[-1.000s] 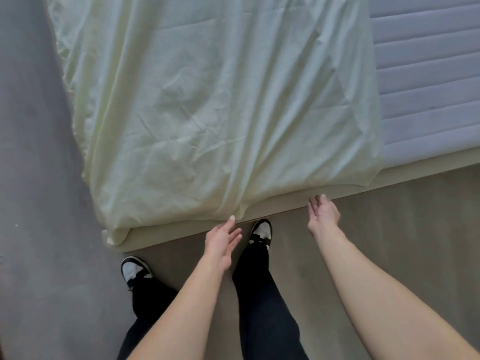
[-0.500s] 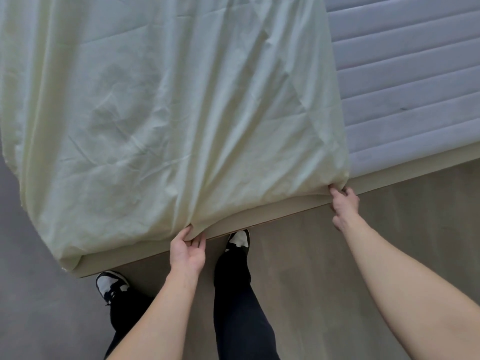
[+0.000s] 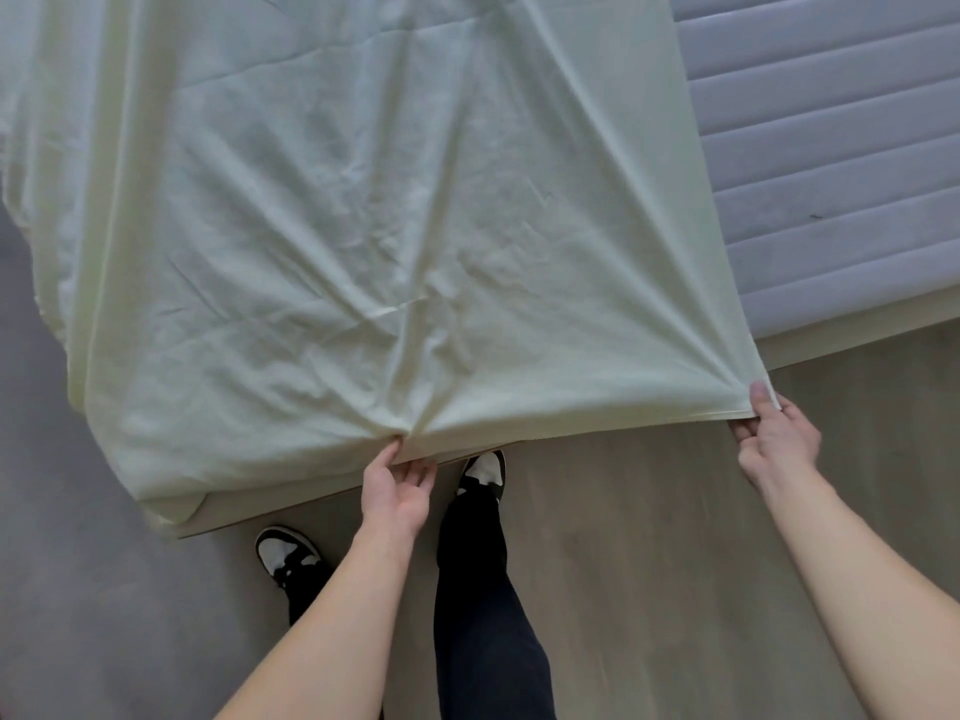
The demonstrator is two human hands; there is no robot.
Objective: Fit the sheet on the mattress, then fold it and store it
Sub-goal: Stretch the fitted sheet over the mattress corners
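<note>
Pale sheet (image 3: 363, 210) spread over most of the mattress (image 3: 831, 163), reaching away from both sets of fingers; ribbed grey surface bare beyond the right fingers. Near hem lifted off the bed edge and pulled taut between the hands, creases fanning out from each grip. Left hand (image 3: 397, 491) pinching the hem partway along, thumb on top, other fingers curled beneath the cloth. Right hand (image 3: 776, 441) gripping the sheet's near corner, thumb pressed on top, fingers (image 3: 743, 432) folded under. Left of the left fingers, sheet bunched loosely round the bed corner. Below the fingers, two black-and-white shoes (image 3: 483, 475) on the floor (image 3: 649, 511), dark trouser legs between the bare forearms.
</note>
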